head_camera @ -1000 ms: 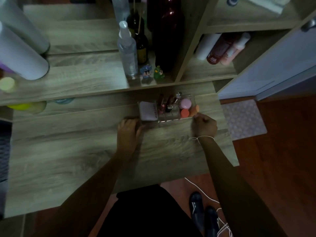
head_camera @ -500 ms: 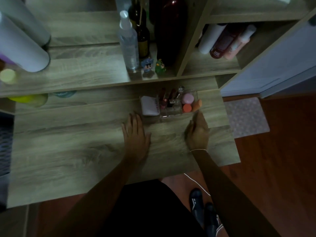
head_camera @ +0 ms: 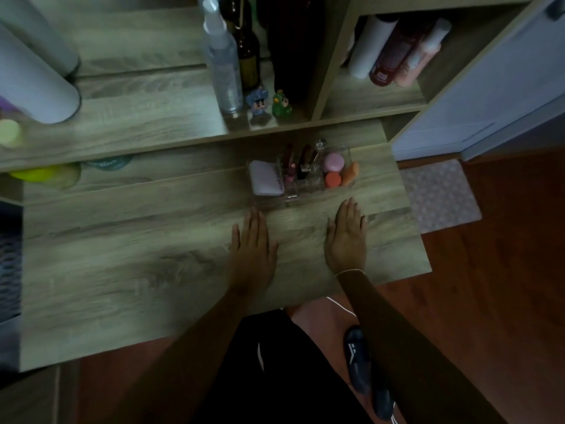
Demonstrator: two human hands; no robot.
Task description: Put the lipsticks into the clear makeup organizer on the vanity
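Note:
The clear makeup organizer stands on the wooden vanity top, near its back right. Several lipsticks stand upright in its middle slots. A white compact fills its left part, and pink and orange sponges its right part. My left hand lies flat on the wood just in front of the organizer's left end, fingers spread, holding nothing. My right hand lies flat in front of its right end, also empty.
A raised shelf behind carries a spray bottle, dark bottles, two small figurines and white cylinders. A side cubby holds tubes. A yellow-green item sits at far left. The vanity's right edge drops to the floor and mat.
Both hands let go of the organizer's ends, drew back toward me and flattened on the vanity top. The organizer stays where it was.

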